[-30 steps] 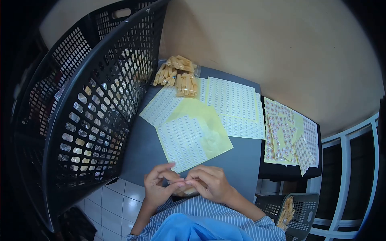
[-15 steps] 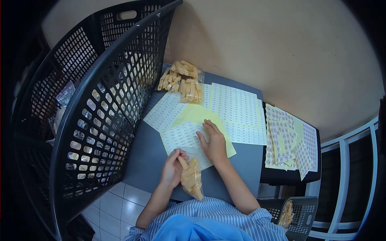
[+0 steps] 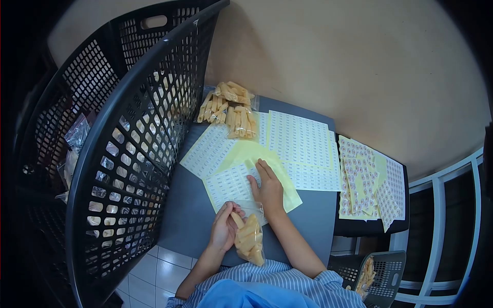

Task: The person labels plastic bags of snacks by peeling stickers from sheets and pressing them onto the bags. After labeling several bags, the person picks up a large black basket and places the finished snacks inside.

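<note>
My left hand (image 3: 222,229) pinches the edge of a clear plastic bag of pale yellow snack sticks (image 3: 250,239), which hangs over the table's front edge near my body. The bag's clear upper part lies over a sheet of small printed labels (image 3: 224,184). On the right side of that sheet rests my right hand (image 3: 269,192), its fingers stretched out and its thumb apart, with nothing visible in it. Under the label sheet is a yellow backing sheet (image 3: 246,151).
More filled bags (image 3: 242,123) lie at the back of the grey table (image 3: 179,215), beside other label sheets (image 3: 303,138). A tall black basket (image 3: 154,87) with bags inside stands at left. Round-sticker sheets (image 3: 359,174) lie at right, above a smaller basket (image 3: 393,272) of snack sticks.
The camera view has shifted slightly. My left hand and the bag are a little further right, closer to my right hand, and the bag's clear upper part now shows over the label sheet.
</note>
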A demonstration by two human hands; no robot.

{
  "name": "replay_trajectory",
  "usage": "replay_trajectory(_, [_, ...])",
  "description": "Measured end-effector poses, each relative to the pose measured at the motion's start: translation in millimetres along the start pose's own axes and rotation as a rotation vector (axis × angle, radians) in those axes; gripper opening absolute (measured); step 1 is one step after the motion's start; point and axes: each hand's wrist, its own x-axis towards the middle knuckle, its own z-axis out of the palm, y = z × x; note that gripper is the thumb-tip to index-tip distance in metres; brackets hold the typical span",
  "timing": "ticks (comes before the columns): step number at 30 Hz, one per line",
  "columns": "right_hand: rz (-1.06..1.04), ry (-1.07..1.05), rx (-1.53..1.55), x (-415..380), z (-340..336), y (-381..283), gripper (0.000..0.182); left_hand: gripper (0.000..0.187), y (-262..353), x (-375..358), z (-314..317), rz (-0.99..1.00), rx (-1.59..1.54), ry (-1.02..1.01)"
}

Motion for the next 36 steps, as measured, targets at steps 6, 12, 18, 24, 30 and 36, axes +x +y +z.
replay_trajectory(6, [-0.014,0.063,-0.045,3.8,1.4,-0.5,0.028,0.014,-0.2,1.1,-1.2,-0.014,-0.027,-0.012])
replay_trajectory(12, [-0.041,0.066,-0.068,6.7,3.0,-1.6,0.02,0.014,-0.4,0.9,0.1,-0.008,-0.029,-0.001])
replay_trajectory(18, [0.025,0.039,-0.081,8.5,4.3,-3.5,0.014,0.013,-0.5,1.8,-0.2,0.007,-0.037,-0.009])
replay_trajectory(24, [0.023,0.056,0.119,13.9,-10.9,-11.7,0.012,0.014,-1.5,1.8,-0.2,0.024,-0.042,-0.037])
replay_trajectory(30, [0.376,0.156,0.94,11.1,-33.3,12.9,0.009,0.015,-2.4,-1.4,11.7,0.095,0.017,-0.043])
replay_trajectory(36, [0.216,0.108,0.673,-29.0,-93.2,-25.8,0.008,0.015,-12.3,-12.6,33.3,0.268,0.183,-0.029])
